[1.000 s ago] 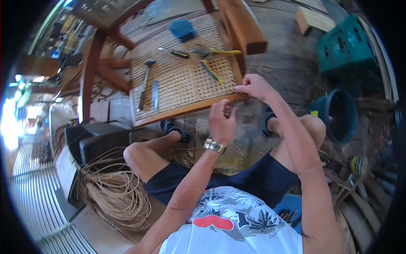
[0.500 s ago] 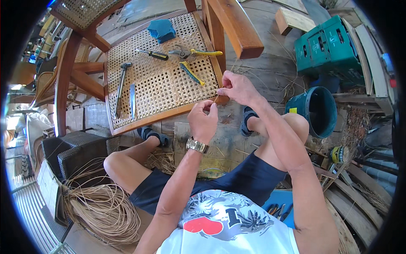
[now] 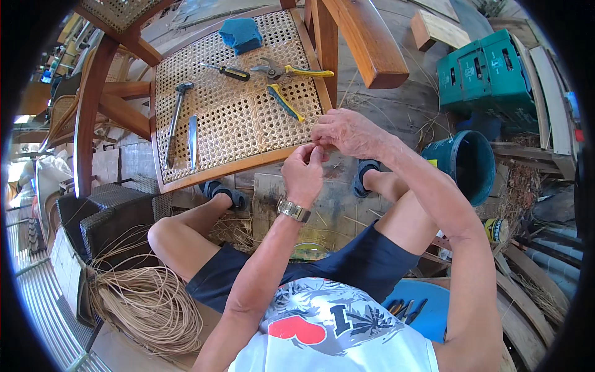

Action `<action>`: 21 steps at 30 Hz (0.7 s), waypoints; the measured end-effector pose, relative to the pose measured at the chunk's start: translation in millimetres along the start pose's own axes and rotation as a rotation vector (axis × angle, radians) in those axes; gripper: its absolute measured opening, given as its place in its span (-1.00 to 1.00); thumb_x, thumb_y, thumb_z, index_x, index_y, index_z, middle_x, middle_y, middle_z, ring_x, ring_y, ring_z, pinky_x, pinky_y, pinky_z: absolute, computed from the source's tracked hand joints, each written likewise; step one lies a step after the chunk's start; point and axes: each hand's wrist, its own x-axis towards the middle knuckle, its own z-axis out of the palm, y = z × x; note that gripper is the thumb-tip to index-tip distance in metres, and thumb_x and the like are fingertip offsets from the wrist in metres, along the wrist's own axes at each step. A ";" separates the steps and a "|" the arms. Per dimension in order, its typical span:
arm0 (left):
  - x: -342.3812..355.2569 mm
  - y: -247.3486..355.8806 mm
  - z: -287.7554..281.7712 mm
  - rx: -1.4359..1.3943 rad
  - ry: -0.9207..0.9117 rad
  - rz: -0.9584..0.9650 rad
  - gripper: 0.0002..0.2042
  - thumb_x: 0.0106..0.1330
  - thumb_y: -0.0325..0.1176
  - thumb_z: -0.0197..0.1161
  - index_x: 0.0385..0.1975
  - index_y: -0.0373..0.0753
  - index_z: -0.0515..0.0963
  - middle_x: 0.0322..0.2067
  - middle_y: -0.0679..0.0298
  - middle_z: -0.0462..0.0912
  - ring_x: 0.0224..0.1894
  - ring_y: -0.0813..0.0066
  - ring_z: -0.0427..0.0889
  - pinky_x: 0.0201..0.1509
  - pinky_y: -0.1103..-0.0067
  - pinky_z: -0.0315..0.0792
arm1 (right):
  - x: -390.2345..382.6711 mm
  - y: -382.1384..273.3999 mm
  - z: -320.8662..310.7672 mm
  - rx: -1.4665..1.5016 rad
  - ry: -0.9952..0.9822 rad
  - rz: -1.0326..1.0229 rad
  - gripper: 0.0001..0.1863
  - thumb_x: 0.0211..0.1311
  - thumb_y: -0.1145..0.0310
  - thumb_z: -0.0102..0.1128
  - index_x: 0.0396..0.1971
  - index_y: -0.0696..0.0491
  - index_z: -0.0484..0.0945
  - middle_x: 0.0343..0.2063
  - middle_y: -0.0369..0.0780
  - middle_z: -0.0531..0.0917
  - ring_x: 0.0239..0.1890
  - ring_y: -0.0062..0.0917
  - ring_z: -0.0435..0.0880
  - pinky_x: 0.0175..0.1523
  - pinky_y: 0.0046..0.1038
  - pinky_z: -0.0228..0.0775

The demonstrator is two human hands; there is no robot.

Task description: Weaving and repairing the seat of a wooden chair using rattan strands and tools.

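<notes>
At the front right corner of a wooden chair's woven cane seat [image 3: 217, 133], my two hands meet. Thumb and fingers of my left hand [image 3: 304, 173] are pinched at the wooden rim, on a thin cane strand that is now almost hidden. Bent over the corner, my right hand [image 3: 352, 132] has its fingertips closed beside the left ones, on the same strand. Lying on the seat are pruning shears [image 3: 307, 72] with yellow handles, a screwdriver [image 3: 230, 72], a hammer [image 3: 176, 121], a narrow flat blade [image 3: 193, 142] and a folded blue cloth [image 3: 240, 35].
The chair's wooden armrest [image 3: 372, 46] juts out above my right hand. Green crates [image 3: 486, 74] and a dark green bucket [image 3: 483, 164] stand on the right. A coil of cane [image 3: 149, 304] lies at lower left. Beside my right hip, a blue tray [image 3: 427, 322] holds several tools.
My hands have come together, and the strand seen between them is now mostly covered. My right hand has turned, back upward, over the seat corner. The view has shifted slightly.
</notes>
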 end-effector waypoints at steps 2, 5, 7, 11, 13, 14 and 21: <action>0.3 1.5 -3.9 -0.123 -0.101 -0.096 -0.80 0.52 -0.34 0.20 -0.06 -0.33 0.64 -0.33 0.30 0.76 -0.52 0.76 0.50 -0.42 0.73 0.40 | 0.0 2.3 -1.7 0.030 -0.047 -0.025 -0.88 0.24 0.39 0.30 -0.22 -0.05 0.65 -0.33 -0.21 0.62 -0.16 -0.30 0.61 -0.03 -0.26 0.48; -1.6 4.9 -8.0 -0.295 -0.188 -0.169 -0.79 0.55 -0.36 0.16 0.01 -0.32 0.59 -0.29 0.30 0.75 -0.60 0.79 0.37 -0.54 0.74 0.29 | -2.5 6.9 -5.8 0.199 -0.057 0.020 -0.91 0.23 0.41 0.30 -0.26 -0.02 0.64 -0.33 -0.22 0.61 -0.12 -0.30 0.60 -0.02 -0.27 0.47; -1.3 8.0 -8.6 -0.280 -0.185 -0.191 -0.79 0.55 -0.36 0.14 0.03 -0.33 0.58 -0.28 0.29 0.75 -0.61 0.77 0.38 -0.54 0.73 0.30 | -4.2 10.2 -6.8 0.319 -0.089 0.052 -0.93 0.22 0.41 0.31 -0.30 0.01 0.65 -0.33 -0.23 0.61 -0.10 -0.31 0.59 -0.02 -0.29 0.46; -0.4 13.4 -10.2 -0.241 -0.234 -0.201 -0.77 0.56 -0.35 0.13 0.08 -0.28 0.54 -0.26 0.27 0.75 -0.58 0.79 0.41 -0.53 0.76 0.31 | -5.7 13.9 -0.6 0.318 -0.035 0.031 -0.94 0.21 0.42 0.33 -0.33 0.03 0.66 -0.34 -0.25 0.60 -0.11 -0.31 0.60 -0.02 -0.29 0.47; 2.3 15.7 -13.5 -0.142 -0.233 -0.183 -0.80 0.53 -0.35 0.17 0.04 -0.24 0.58 -0.25 0.26 0.75 -0.57 0.70 0.45 -0.49 0.70 0.36 | -5.8 16.0 3.4 0.312 -0.028 0.055 -0.93 0.18 0.42 0.35 -0.34 0.03 0.67 -0.36 -0.25 0.60 -0.12 -0.32 0.61 -0.03 -0.29 0.47; 3.3 16.5 -15.1 -0.050 -0.236 -0.172 -0.82 0.50 -0.35 0.21 0.00 -0.20 0.61 -0.25 0.25 0.76 -0.56 0.61 0.49 -0.45 0.65 0.41 | -6.3 17.1 4.9 0.334 -0.011 0.033 -0.93 0.18 0.42 0.35 -0.34 0.03 0.67 -0.36 -0.25 0.60 -0.12 -0.32 0.61 -0.03 -0.29 0.47; 12.1 19.8 -26.1 0.665 0.055 0.605 -0.88 0.28 -0.42 0.38 -0.21 -0.19 0.71 -0.30 0.20 0.65 -0.41 0.15 0.60 -0.21 0.39 0.51 | -7.8 20.7 6.8 0.421 0.062 0.032 -0.92 0.15 0.48 0.34 -0.33 0.06 0.66 -0.35 -0.22 0.61 -0.19 -0.31 0.62 -0.04 -0.32 0.47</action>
